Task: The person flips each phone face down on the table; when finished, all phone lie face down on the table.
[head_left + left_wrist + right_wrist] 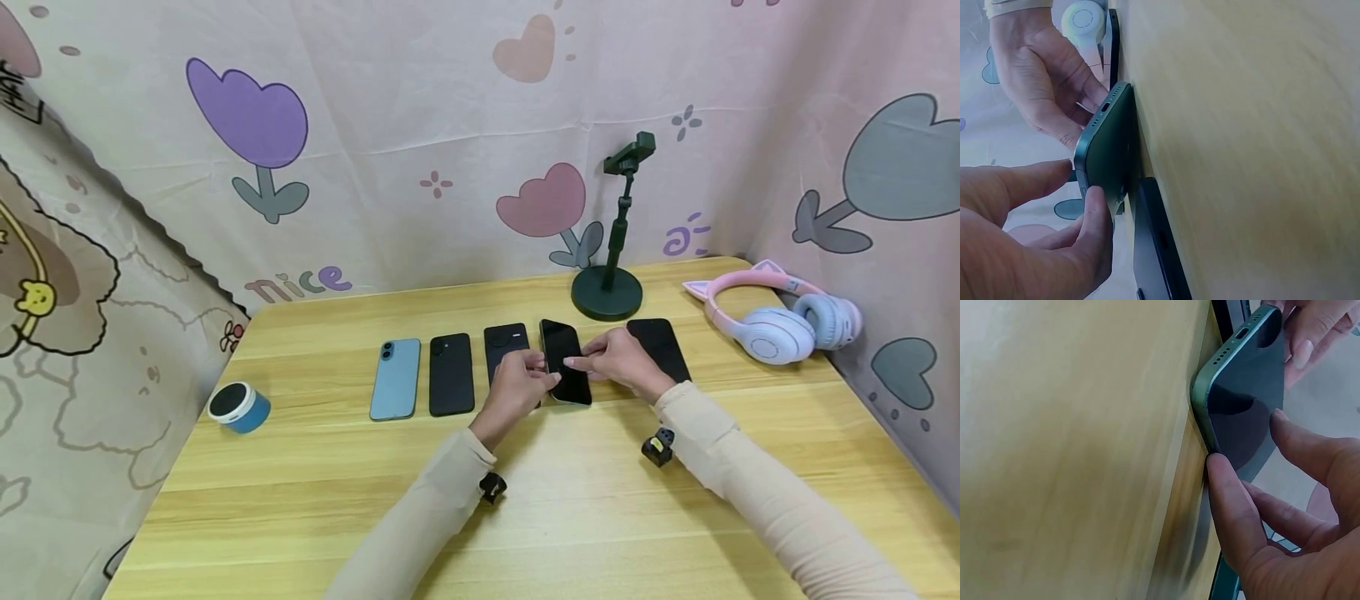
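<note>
A green-framed smartphone (573,387) with a dark screen is between my two hands, its left side raised off the table. My left hand (517,387) pinches that raised side; in the left wrist view its thumb and finger meet the edge beside the green back (1110,144). My right hand (626,358) grips the opposite side, thumb over the dark screen (1241,419) and a finger under the lower edge in the right wrist view. Just left lies a dark phone (506,337) with a round camera bump, partly hidden by my left hand.
Further left lie a black phone (452,375) and a light blue phone (395,379). Another dark phone (660,348) is beyond my right hand. A dark green phone stand (607,292), pink cat-ear headphones (776,333) and a blue-and-white jar (240,407) also stand on the table (300,517).
</note>
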Demonstrator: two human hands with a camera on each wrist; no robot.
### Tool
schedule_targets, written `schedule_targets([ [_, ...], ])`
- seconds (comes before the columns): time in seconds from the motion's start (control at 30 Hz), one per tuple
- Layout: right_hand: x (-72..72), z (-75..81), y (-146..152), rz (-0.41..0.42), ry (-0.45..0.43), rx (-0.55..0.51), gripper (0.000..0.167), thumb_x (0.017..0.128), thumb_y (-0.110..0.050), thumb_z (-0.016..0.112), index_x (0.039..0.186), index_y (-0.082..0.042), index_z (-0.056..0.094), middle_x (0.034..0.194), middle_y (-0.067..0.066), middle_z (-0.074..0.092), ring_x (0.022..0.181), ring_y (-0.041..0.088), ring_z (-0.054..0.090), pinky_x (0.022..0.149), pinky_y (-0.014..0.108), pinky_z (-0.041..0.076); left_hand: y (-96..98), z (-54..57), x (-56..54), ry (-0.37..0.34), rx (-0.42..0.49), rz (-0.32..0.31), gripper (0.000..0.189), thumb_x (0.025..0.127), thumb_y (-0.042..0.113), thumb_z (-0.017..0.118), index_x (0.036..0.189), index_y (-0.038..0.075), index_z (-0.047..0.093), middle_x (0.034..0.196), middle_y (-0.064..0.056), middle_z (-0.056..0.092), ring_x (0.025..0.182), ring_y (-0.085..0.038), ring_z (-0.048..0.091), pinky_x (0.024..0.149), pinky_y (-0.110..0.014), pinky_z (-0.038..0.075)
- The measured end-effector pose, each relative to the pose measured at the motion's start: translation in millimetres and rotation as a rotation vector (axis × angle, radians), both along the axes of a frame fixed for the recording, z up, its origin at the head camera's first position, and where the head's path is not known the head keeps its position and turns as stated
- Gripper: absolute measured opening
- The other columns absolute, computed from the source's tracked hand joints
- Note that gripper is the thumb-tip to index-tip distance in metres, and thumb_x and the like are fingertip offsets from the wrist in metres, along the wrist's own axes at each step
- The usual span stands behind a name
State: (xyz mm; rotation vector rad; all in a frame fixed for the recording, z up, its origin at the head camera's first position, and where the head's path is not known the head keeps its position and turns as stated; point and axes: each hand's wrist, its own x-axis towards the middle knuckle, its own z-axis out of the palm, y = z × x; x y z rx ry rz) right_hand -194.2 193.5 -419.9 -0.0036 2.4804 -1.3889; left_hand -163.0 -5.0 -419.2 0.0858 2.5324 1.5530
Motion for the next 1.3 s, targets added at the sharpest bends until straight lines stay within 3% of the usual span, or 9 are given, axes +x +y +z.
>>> schedule_targets([
  [0.4, 0.4, -3.4, -4.5, 0.006, -0.048, -0.14, 0.056, 0.094, -0.031, 0.076, 0.128, 0.012, 0.062, 0.128, 0.029, 0.061, 0.102, 0.03, 0.071, 0.084, 0.037, 0.059, -4.8, 3.9, 0.8, -0.026, 0.061, 0.005, 0.042, 0.091, 0.013, 0.078, 0.129, 0.0, 0.065, 0.116, -0.008, 0.067, 0.104, -0.02, 0.065, 0.088, -0.032, 0.057],
  [0.97, 2.6, -3.1, -10.0, 0.017, -0.099, -0.289, 0.046, 0.099, -0.027, 0.069, 0.124, 0.012, 0.064, 0.113, 0.021, 0.068, 0.101, 0.028, 0.071, 0.089, 0.038, 0.057, -3.0, 9.8, 2.5, -0.016, 0.169, -0.023, 0.044, 0.092, 0.01, 0.077, 0.133, 0.001, 0.063, 0.12, -0.008, 0.066, 0.105, -0.022, 0.068, 0.082, -0.03, 0.058],
  [1.3, 4.4, -1.0, -7.4, 0.033, -0.123, -0.332, 0.06, 0.099, -0.036, 0.068, 0.132, 0.013, 0.058, 0.119, 0.023, 0.067, 0.101, 0.026, 0.071, 0.091, 0.04, 0.056, -1.0, 10.0, 2.9, -0.017, 0.18, -0.052, 0.046, 0.092, 0.012, 0.077, 0.134, 0.003, 0.062, 0.122, -0.007, 0.067, 0.103, -0.02, 0.068, 0.081, -0.031, 0.059],
])
